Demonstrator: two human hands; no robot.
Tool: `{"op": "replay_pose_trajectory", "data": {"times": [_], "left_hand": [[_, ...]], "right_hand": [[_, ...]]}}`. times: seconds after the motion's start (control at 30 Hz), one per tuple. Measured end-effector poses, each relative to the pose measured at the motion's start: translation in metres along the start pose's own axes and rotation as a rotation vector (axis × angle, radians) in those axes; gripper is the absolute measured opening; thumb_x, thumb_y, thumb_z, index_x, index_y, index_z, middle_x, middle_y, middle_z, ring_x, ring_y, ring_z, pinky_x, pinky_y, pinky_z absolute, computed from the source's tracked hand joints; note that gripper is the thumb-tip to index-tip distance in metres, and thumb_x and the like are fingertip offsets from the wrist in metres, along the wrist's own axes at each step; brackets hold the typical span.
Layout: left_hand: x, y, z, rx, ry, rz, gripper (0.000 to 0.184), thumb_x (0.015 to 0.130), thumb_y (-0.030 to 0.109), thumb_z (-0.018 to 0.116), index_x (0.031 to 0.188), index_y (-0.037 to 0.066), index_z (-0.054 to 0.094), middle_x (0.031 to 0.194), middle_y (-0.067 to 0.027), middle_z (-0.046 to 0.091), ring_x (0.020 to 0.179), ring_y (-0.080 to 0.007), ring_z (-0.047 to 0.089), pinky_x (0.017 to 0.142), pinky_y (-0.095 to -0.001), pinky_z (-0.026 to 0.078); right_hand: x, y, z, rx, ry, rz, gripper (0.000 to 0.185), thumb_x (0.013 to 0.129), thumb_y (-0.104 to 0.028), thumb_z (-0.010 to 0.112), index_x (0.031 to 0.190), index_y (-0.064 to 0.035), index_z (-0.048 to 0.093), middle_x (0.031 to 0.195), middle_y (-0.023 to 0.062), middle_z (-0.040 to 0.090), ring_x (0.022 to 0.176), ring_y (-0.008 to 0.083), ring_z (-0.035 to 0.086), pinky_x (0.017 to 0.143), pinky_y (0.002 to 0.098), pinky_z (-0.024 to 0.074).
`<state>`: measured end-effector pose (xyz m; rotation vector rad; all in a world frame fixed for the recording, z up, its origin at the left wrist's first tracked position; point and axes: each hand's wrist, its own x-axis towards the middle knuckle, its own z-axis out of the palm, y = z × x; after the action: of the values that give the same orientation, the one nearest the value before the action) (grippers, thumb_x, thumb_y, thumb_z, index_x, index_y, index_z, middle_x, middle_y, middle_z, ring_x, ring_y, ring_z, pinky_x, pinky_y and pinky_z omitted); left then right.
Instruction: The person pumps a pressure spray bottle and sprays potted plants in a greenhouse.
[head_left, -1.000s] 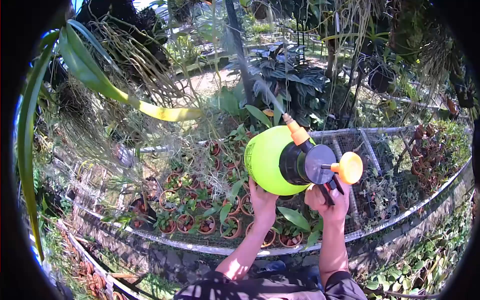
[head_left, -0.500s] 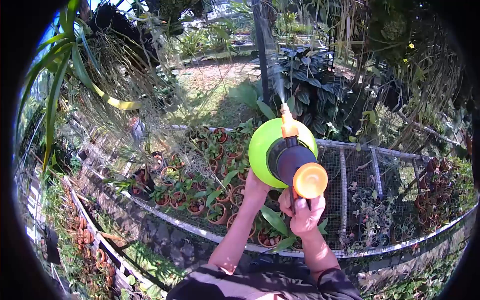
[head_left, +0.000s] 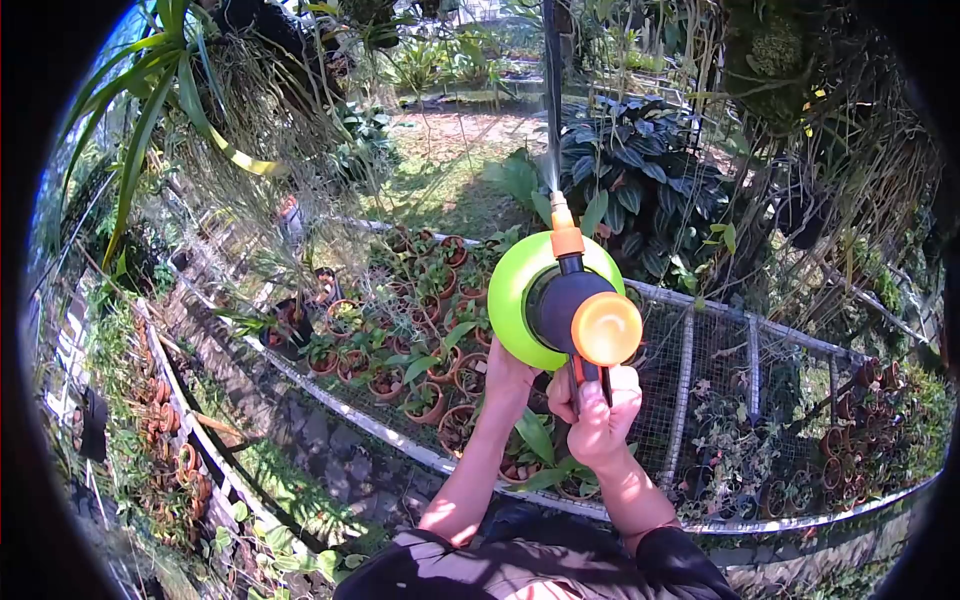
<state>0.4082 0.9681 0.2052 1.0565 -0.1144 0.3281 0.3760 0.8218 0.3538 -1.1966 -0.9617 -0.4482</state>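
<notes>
A pump spray bottle (head_left: 515, 300) with a lime-green tank, black neck, orange pump knob and orange nozzle is held up in front of me. Fine spray leaves its nozzle, pointing away and upward. My right hand (head_left: 600, 415) is wrapped around the black handle below the knob, thumb on top. Against the tank's lower left side rests my left hand (head_left: 508, 375), supporting it; its fingers are mostly hidden behind the tank. Below and beyond the bottle stand potted plants (head_left: 425, 400) in terracotta pots on a mesh bench.
The wire-mesh bench (head_left: 690, 400) with a pale frame curves across in front of me. Hanging roots (head_left: 250, 130) and strappy leaves (head_left: 130, 130) come down at upper left. A dark post (head_left: 553, 90) and a broad-leaved plant (head_left: 640, 170) stand beyond. Small pots (head_left: 185, 460) line another rack at left.
The bottle and both hands have shifted slightly left, and the nozzle has risen a little in view. Spray continues from it. The view itself has moved slightly.
</notes>
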Motion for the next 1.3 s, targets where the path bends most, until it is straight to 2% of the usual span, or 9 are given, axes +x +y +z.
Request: {"op": "replay_pose_trajectory", "data": {"times": [0.07, 0.17, 0.3, 0.43, 0.6, 0.9, 1.1, 1.13, 1.3], "left_hand": [[-0.002, 0.015, 0.010, 0.085, 0.012, 0.061, 0.054, 0.093, 0.017, 0.060, 0.140, 0.012, 0.033, 0.136, -0.0057, 0.046, 0.121, -0.0217, 0.052, 0.094, -0.0402, 0.050], [-0.009, 0.028, 0.017, -0.110, 0.047, -0.080, 0.056, 0.093, 0.016, 0.059, 0.142, 0.013, 0.031, 0.134, -0.0069, 0.048, 0.117, -0.0228, 0.055, 0.091, -0.0396, 0.052], [-0.009, 0.024, 0.008, 0.011, -0.005, -0.069, 0.067, 0.091, 0.009, 0.061, 0.147, 0.014, 0.024, 0.130, -0.0095, 0.050, 0.112, -0.0239, 0.058, 0.086, -0.0362, 0.054], [0.017, 0.035, -0.001, -0.115, -0.052, -0.115, 0.075, 0.093, 0.013, 0.059, 0.152, 0.015, 0.012, 0.129, -0.0068, 0.047, 0.113, -0.0181, 0.055, 0.083, -0.0332, 0.053], [0.046, 0.063, -0.010, -0.094, -0.224, 0.020, 0.079, 0.095, 0.024, 0.058, 0.153, 0.012, 0.005, 0.149, -0.0092, 0.027, 0.129, -0.0197, 0.041, 0.098, -0.0355, 0.044], [0.053, 0.053, -0.042, -0.143, -0.217, 0.045, 0.081, 0.093, 0.022, 0.060, 0.153, 0.010, 0.006, 0.126, -0.0035, 0.044, 0.093, -0.0080, 0.049, 0.070, -0.0203, 0.042], [0.058, 0.057, -0.038, -0.212, -0.290, -0.124, 0.088, 0.089, 0.028, 0.065, 0.153, 0.011, 0.007, 0.132, -0.0047, 0.043, 0.109, -0.0136, 0.052, 0.082, -0.0265, 0.047], [0.059, 0.051, -0.038, -0.232, -0.338, -0.069, 0.085, 0.089, 0.025, 0.064, 0.152, 0.012, 0.009, 0.140, -0.0065, 0.039, 0.123, -0.0177, 0.047, 0.093, -0.0319, 0.047], [0.060, 0.029, -0.037, -0.354, -0.404, -0.196, 0.070, 0.095, 0.018, 0.055, 0.151, 0.014, 0.014, 0.143, -0.0080, 0.036, 0.127, -0.0183, 0.045, 0.097, -0.0350, 0.046]], "right_hand": [[-0.001, -0.003, 0.011, 0.002, 0.071, 0.059, 0.044, 0.097, -0.025, 0.041, 0.061, -0.0009, 0.041, 0.049, 0.0033, 0.042, 0.040, 0.0105, 0.039, 0.041, 0.0263, 0.0304], [0.003, -0.010, 0.027, 0.045, 0.130, 0.189, 0.042, 0.097, -0.024, 0.041, 0.062, -0.0011, 0.041, 0.048, 0.0029, 0.042, 0.041, 0.0100, 0.040, 0.041, 0.0256, 0.0310], [0.003, -0.004, 0.046, -0.025, 0.255, 0.320, 0.041, 0.096, -0.024, 0.041, 0.061, -0.0042, 0.037, 0.047, 0.0031, 0.038, 0.039, 0.0108, 0.036, 0.040, 0.0265, 0.0291], [0.004, 0.003, 0.062, 0.000, 0.289, 0.149, 0.035, 0.095, -0.031, 0.040, 0.076, -0.0017, 0.038, 0.048, 0.0029, 0.034, 0.038, 0.0127, 0.032, 0.039, 0.0277, 0.0270], [0.010, 0.009, 0.104, 0.008, 0.430, 0.056, 0.039, 0.094, -0.037, 0.041, 0.075, -0.0034, 0.035, 0.050, 0.0036, 0.032, 0.038, 0.0138, 0.030, 0.036, 0.0287, 0.0236], [0.017, 0.023, 0.134, -0.081, 0.318, 0.130, 0.036, 0.096, -0.037, 0.041, 0.088, -0.0029, 0.033, 0.053, 0.0033, 0.033, 0.040, 0.0139, 0.032, 0.040, 0.0278, 0.0273], [0.013, 0.026, 0.143, -0.187, 0.438, 0.095, 0.047, 0.096, -0.043, 0.044, 0.072, -0.0043, 0.035, 0.050, 0.0030, 0.035, 0.041, 0.0135, 0.034, 0.041, 0.0274, 0.0259], [0.014, 0.027, 0.145, -0.213, 0.457, 0.081, 0.048, 0.096, -0.044, 0.045, 0.071, -0.0045, 0.035, 0.050, 0.0030, 0.035, 0.041, 0.0134, 0.033, 0.041, 0.0274, 0.0257], [0.021, 0.033, 0.146, -0.303, 0.462, 0.060, 0.048, 0.096, -0.042, 0.047, 0.068, -0.0038, 0.036, 0.049, 0.0015, 0.035, 0.038, 0.0113, 0.032, 0.039, 0.0270, 0.0250]]}}
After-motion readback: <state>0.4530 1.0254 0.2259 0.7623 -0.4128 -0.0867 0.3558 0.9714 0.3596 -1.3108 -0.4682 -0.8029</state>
